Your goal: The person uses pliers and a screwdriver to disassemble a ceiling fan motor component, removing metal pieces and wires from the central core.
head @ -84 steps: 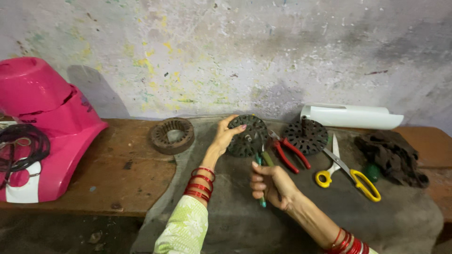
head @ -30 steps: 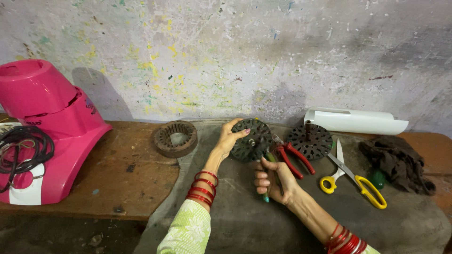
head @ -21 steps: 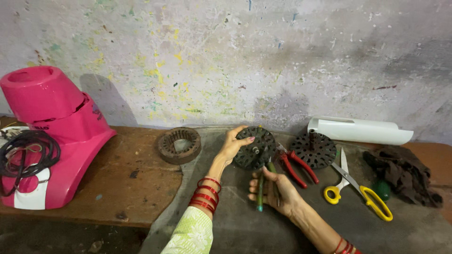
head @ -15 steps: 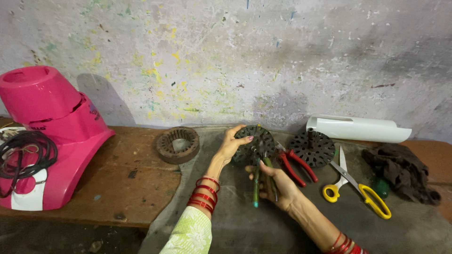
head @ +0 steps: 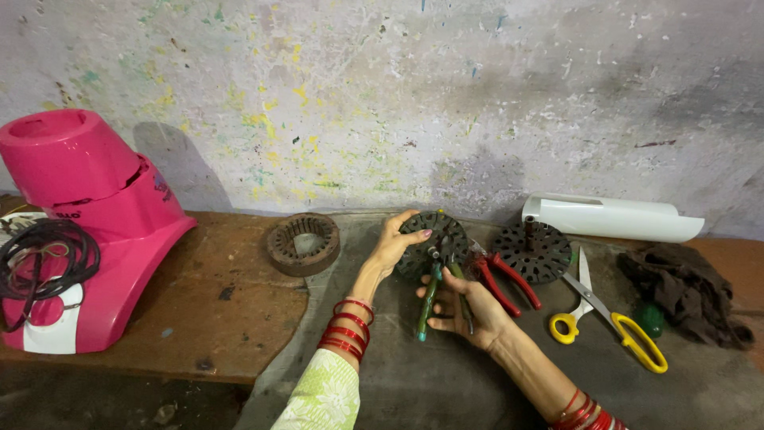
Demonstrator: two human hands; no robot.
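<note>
on grey cloth, left hand [head: 391,245] is gripping dark perforated metal disc [head: 434,239] while right hand [head: 468,309] is clenching green-handled pliers [head: 430,296] against it.

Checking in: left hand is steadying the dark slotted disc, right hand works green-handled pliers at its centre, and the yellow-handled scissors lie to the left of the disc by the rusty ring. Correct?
Not quite. In the head view the yellow-handled scissors lie to the right of the dark slotted disc, not by the rusty ring. The left hand does steady the disc, and the right hand works the green-handled pliers at its centre.
</note>
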